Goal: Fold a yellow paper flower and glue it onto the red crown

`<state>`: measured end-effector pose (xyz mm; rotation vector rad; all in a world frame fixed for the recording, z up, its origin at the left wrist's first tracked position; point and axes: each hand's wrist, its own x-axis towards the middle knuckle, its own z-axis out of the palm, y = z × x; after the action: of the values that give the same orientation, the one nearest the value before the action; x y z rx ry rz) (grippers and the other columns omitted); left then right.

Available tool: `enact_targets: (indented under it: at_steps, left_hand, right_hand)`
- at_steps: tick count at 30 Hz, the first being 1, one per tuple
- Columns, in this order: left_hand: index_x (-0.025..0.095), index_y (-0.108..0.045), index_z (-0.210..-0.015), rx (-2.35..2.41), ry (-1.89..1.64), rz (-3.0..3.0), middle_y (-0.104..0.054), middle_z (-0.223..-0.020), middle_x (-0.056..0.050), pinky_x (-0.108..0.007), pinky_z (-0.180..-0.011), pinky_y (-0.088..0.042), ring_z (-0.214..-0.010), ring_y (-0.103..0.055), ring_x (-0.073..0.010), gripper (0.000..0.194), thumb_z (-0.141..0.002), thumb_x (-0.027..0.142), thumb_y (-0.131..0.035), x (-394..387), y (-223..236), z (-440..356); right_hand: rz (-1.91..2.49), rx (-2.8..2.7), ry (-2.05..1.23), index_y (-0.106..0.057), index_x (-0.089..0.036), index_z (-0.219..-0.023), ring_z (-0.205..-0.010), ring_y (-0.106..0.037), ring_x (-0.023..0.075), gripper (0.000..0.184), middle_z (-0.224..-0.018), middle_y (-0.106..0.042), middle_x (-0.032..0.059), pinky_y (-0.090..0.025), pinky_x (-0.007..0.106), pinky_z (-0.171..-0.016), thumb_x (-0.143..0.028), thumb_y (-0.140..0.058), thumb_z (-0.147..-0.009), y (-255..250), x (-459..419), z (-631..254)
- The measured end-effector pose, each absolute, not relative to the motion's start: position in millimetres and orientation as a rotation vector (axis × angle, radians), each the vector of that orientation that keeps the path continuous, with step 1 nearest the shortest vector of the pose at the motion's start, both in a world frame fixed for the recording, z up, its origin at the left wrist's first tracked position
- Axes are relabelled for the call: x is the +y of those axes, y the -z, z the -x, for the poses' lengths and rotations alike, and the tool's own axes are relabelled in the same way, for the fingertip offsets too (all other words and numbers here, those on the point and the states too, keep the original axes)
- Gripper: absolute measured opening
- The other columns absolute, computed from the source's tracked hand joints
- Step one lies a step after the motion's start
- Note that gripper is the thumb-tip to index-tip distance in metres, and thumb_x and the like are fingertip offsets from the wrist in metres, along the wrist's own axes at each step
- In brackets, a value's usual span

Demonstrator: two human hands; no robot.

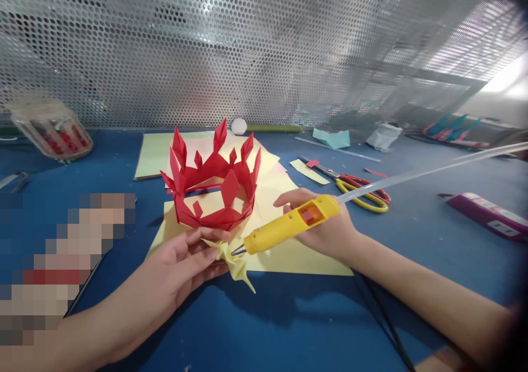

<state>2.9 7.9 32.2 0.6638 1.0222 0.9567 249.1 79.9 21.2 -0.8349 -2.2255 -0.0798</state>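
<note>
Between the thumb and fingers of my left hand (pixel 181 264) is a small folded yellow paper piece (pixel 237 264), with pointed ends sticking out. My right hand (pixel 322 229) holds a yellow hot glue gun (pixel 284 226), its index finger stretched out behind the body. The metal nozzle points left and down at the middle of the folded paper, touching it or very close. A clear glue stick runs out of the gun's back end. Just behind my left hand stands a red paper crown (pixel 235 218) with pointed folded tips.
Under the crown lie yellow paper sheets (pixel 289 259). Scissors (pixel 363 193) and paper scraps are to the right, near a purple tool (pixel 487 212). A glass jar (pixel 53 130) stands back left. Perforated metal sheet (pixel 247 47) closes the rear. A black cord (pixel 383 317) hangs below my right arm.
</note>
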Motion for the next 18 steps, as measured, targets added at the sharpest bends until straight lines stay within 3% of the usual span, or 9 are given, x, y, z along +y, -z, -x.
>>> enact_targets:
  at_steps: [18]
  left_hand:
    - [0.021, -0.079, -0.083, 1.006, -0.945, -0.671, -0.073, -0.102, -0.001, -0.021, -0.084, -0.058, -0.098, -0.067, -0.0184, 0.031, -0.06, 0.036, -0.094, 5.6, -29.4, -0.3]
  right_hand:
    - [0.795, -2.187, -0.011, -0.067, -0.022, -0.091, -0.049, -0.063, 0.0115, 0.018, -0.079, -0.074, -0.0006, -0.048, 0.023, -0.05, -0.011, -0.057, -0.081, -19.0, 79.7, -251.4]
